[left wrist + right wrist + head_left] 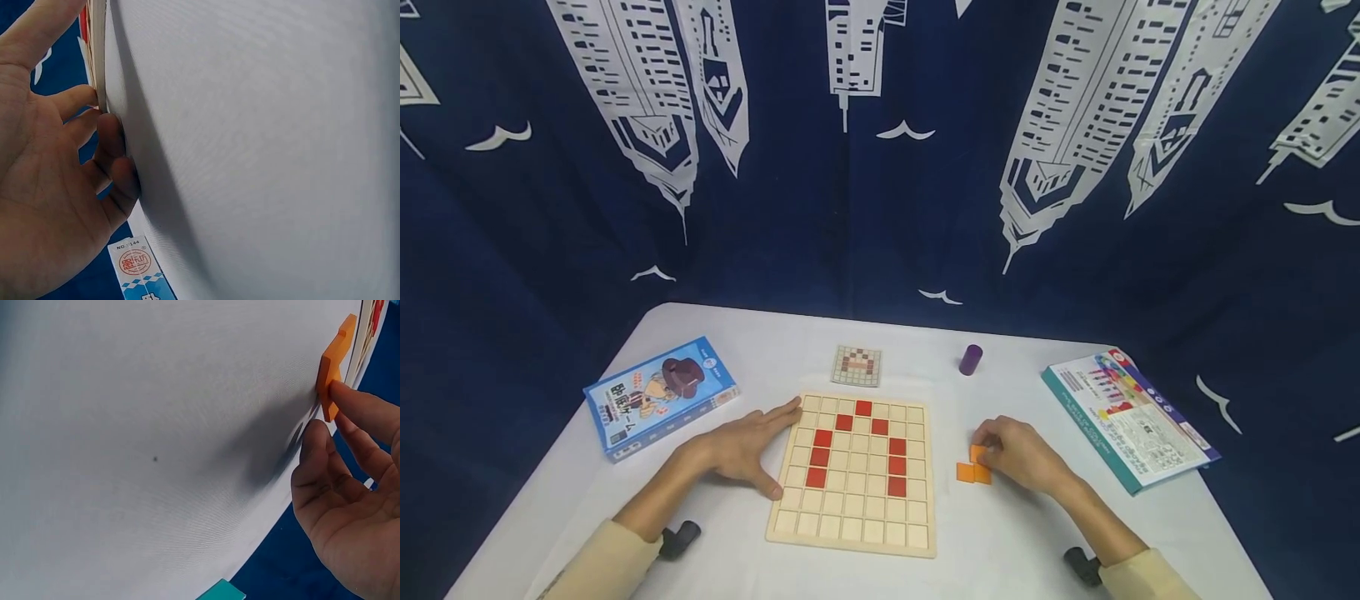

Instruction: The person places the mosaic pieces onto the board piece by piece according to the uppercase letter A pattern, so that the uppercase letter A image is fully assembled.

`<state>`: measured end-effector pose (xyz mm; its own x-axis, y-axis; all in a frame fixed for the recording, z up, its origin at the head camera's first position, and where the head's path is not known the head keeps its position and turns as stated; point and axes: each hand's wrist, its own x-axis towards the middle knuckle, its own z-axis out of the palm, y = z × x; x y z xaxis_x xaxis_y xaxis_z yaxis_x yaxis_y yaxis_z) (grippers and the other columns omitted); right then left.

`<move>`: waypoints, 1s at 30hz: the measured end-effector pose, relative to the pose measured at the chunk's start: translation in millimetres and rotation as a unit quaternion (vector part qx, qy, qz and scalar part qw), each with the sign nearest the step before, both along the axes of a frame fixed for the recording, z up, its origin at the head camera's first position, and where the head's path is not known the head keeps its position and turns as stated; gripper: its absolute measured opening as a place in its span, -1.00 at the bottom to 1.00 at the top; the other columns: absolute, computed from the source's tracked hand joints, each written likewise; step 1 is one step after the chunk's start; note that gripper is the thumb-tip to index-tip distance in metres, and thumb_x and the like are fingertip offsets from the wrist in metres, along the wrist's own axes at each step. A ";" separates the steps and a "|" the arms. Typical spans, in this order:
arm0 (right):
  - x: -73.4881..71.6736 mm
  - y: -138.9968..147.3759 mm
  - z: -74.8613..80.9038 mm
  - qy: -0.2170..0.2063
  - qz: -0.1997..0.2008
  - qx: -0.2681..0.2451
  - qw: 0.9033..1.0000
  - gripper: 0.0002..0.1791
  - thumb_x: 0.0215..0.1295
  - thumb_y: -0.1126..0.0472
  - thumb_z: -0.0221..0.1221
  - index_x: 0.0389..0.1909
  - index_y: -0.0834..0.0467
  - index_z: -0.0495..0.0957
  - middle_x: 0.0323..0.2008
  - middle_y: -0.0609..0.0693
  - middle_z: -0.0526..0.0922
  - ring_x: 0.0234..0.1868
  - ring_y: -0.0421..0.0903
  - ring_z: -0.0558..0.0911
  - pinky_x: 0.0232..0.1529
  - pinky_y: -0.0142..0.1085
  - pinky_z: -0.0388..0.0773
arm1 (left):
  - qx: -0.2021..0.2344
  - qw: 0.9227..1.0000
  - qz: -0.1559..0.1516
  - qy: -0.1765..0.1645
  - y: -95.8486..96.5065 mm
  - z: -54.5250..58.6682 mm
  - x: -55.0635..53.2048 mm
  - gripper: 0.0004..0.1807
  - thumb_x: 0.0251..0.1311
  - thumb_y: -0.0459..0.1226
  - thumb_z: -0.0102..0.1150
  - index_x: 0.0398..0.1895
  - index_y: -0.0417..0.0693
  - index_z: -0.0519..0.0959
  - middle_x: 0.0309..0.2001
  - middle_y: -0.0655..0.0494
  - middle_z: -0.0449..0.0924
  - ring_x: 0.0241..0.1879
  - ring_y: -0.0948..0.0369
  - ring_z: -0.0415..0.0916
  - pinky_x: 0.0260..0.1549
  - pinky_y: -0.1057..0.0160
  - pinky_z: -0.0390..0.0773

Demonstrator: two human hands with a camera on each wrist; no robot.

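Observation:
In the head view, a pale wooden grid board (850,529) lies mid-table, with several red square tiles (863,408) forming an arch in its cells. My left hand (748,450) is spread at the board's left side, fingertips near its upper corner and thumb at the lower left edge. To the right of the board is a small cluster of orange square tiles (966,472). The fingers of my right hand (1018,454) pinch the upper tile of this cluster and partly cover it. From the right wrist, the thumb touches the orange tiles (334,359) from the side.
Behind the board lie a small pattern card (856,367) and a purple cylinder (971,360). A blue game box (662,396) is at the left, a flat teal-edged box (1131,421) at the right. A dark blue curtain (850,208) hangs beyond the white table (917,333).

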<state>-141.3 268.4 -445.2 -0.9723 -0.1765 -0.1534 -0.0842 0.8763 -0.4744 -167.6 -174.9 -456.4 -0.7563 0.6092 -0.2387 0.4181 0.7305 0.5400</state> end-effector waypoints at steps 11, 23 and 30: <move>-2.8 0.6 -3.1 0.015 0.010 -0.041 0.999 -0.81 0.19 0.36 0.35 -0.29 0.00 0.64 -0.44 -0.17 0.59 -0.38 -0.17 0.51 -0.36 -0.38 0.51 | 0.000 1.000 0.002 -0.003 -0.6 0.3 -0.9 0.42 -0.34 0.20 0.62 0.61 -0.07 0.04 0.64 -0.01 -0.22 0.50 -0.35 -0.04 0.38 -0.33 0.15; -6.1 -23.3 -0.2 -0.011 -0.025 -0.136 0.990 -0.89 0.28 0.31 0.31 -0.22 0.06 0.68 -0.37 -0.09 0.64 -0.40 -0.14 0.58 -0.37 -0.38 0.62 | 0.005 1.000 0.002 -0.008 -2.6 -2.7 -0.1 0.44 -0.34 0.21 0.61 0.62 -0.08 0.01 0.65 0.01 -0.26 0.49 -0.34 -0.01 0.37 -0.32 0.18; -7.3 -56.5 5.8 -0.029 0.007 -0.166 0.986 -0.91 0.29 0.24 0.32 -0.21 0.03 0.68 -0.38 -0.10 0.64 -0.39 -0.13 0.59 -0.37 -0.33 0.57 | 0.006 1.000 0.008 -0.017 -2.5 -2.3 0.1 0.44 -0.35 0.19 0.63 0.62 -0.04 0.01 0.65 0.06 -0.27 0.49 -0.31 0.01 0.35 -0.32 0.21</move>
